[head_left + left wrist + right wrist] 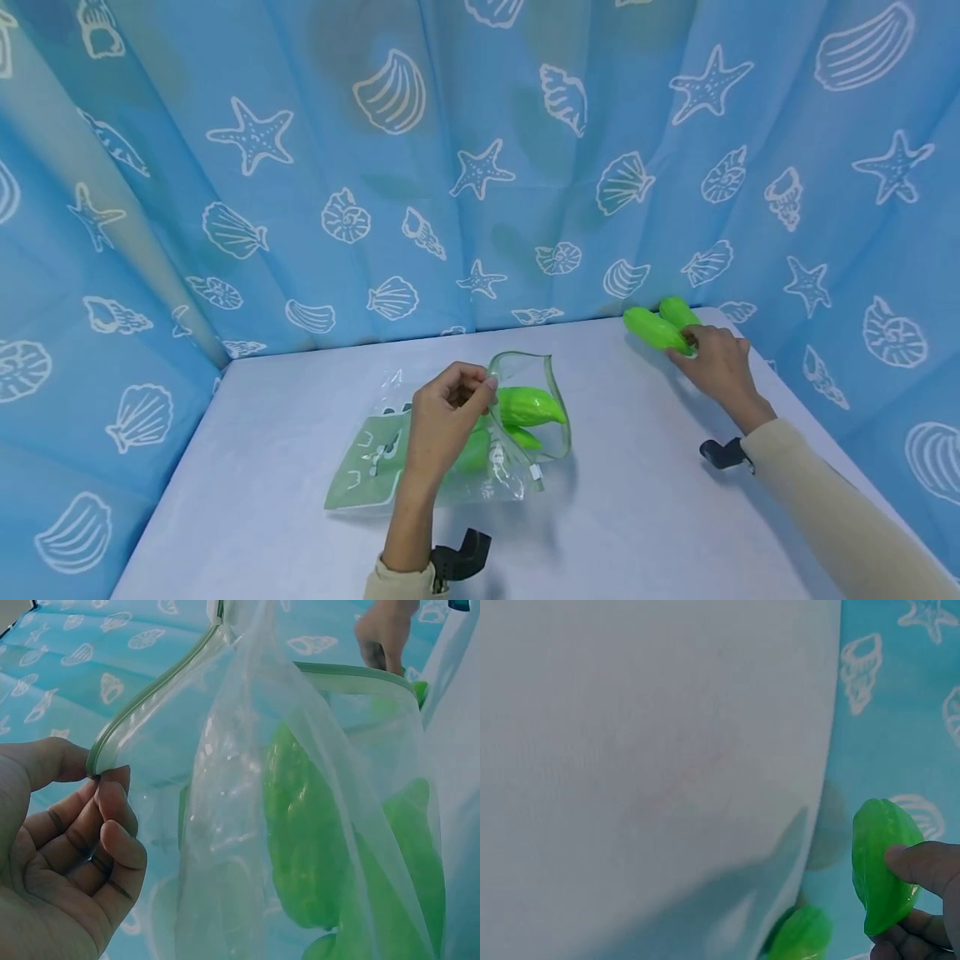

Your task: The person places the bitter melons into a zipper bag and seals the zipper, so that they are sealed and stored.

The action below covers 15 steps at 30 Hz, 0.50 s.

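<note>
My left hand (444,421) pinches the green-trimmed rim of a clear zip bag (225,772) between thumb and fingers. The bag's mouth gapes toward the right, and its white slider (536,472) sits at the lower end of the rim. Inside lie green, ridged, tapered vegetables that look like bitter melons (528,406). Toward the back right corner, my right hand (718,367) grips another bitter melon (881,862) by one end, thumb on one side and fingers under it. Close behind that one is a further bitter melon (679,311) at the table's back edge.
A white-covered table (247,433) carries everything. Blue curtains (517,233) with white shell and starfish prints stand along its back and sides. The bag's green printed panel (367,467) spreads to the left of my left hand.
</note>
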Available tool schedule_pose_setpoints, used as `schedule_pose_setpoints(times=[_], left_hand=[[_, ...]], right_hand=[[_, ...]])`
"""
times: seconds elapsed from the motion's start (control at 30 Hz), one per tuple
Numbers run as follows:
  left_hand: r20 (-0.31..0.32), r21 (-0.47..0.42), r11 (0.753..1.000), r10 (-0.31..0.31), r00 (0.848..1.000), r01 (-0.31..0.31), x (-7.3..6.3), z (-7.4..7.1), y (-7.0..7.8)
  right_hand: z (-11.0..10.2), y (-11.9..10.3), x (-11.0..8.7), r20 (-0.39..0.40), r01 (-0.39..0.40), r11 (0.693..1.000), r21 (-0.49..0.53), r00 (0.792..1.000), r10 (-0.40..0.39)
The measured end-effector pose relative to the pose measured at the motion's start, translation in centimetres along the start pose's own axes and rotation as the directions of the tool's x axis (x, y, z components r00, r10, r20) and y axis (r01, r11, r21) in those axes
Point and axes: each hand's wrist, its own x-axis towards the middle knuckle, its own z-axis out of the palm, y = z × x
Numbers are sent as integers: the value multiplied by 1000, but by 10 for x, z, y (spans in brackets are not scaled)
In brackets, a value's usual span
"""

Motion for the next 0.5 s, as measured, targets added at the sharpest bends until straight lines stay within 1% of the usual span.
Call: schedule_pose_setpoints(times=[0.2,0.3,0.37,0.47,0.5], left_hand=[[-1,9,1000,-10,1000,10,-1,0,-3],[1,8,1000,0,1000,0,-1,0,-5],[-3,3,1000,-5,1000,5,0,0,-5],[-9,0,1000,-18,1000,18,0,0,0],[-11,1,1000,-19,1000,19,0,0,5]], right_hand=[[-10,-18,-14,-19,83,996,27,996,-82],[-15,-27,-20,-36,125,991,39,992,-123],[-18,-33,-23,-50,150,988,45,988,-147],[-23,-41,-27,-79,186,981,59,980,-181],[-24,-44,-28,-86,196,979,65,978,-190]])
